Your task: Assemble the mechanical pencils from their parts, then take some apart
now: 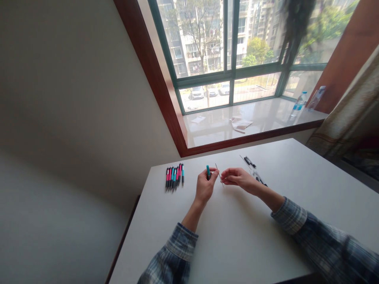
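My left hand (pixel 205 185) is closed around a teal pen barrel (pixel 208 172) that stands up out of the fist. Between its thumb and forefinger is a thin pen refill (pixel 222 183), tilted. My right hand (pixel 239 179) is beside the refill, fingers curved and a little apart, tips close to it; whether they touch it I cannot tell. To the left lies a row of several pink and teal pens (pixel 174 177) with black grips. Behind my right hand are dark pen parts (pixel 250 161), with small clear and black pieces (pixel 258 177) partly hidden by the wrist.
The white table (pixel 237 236) reaches to the wall below a window with a red-brown frame (pixel 154 83). On the sill (pixel 207 134) lie a crumpled cloth (pixel 239 124) and a white paper (pixel 198 119). Water bottles (pixel 299 103) stand at its right end, near a curtain (pixel 349 102).
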Available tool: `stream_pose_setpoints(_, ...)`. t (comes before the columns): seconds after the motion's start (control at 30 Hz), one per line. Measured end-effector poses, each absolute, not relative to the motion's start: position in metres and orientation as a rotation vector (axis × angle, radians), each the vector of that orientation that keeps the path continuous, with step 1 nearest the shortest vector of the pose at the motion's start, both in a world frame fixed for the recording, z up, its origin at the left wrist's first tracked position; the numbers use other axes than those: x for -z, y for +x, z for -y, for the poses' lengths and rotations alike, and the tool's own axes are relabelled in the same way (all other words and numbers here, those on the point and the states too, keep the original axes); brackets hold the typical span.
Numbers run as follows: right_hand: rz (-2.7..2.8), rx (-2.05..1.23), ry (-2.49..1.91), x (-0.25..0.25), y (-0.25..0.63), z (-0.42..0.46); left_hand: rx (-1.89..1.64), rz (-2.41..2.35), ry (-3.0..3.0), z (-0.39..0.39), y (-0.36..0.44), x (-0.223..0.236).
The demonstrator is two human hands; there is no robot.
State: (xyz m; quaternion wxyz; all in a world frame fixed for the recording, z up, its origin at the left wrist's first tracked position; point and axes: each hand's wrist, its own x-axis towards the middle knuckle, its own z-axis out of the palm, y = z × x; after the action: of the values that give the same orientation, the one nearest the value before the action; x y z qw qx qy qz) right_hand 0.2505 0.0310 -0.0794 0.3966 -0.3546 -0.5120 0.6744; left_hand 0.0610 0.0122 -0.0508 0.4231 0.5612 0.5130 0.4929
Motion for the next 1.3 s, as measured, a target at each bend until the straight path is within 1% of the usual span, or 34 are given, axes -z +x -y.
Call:
stream_pose_setpoints(0.17,1.172,-1.651,-1.008,0.073,0.249,-0.031,-1.188,-1.299,1.474,-0.011,0.061,0.051)
stream_pose_setpoints(0.33,1.26,-1.489,-1.036,0.07,0.254,-0.035,-1.101,-1.384,1.608,-0.007,0.061,0.051)
stream_pose_setpoints(0.53,1.465,-1.039,-1.016,0.065,0.265,-0.04,-0.995,-1.467,1.782,-0.001,0.064,0.045)
stream_pose_setpoints(0.6,1.49,-0.965,-0.997,0.062,0.267,-0.039,-0.955,-1.483,1.826,0.001,0.065,0.043)
stream_pose_setpoints(0.83,1.594,-0.924,-0.925,0.055,0.27,-0.034,-0.915,-1.523,1.954,0.004,0.068,0.044)
stream_pose_setpoints(1.3,1.711,-0.891,-0.94,0.057,0.274,-0.035,-0.889,-1.567,2.096,0.004,0.07,0.045)
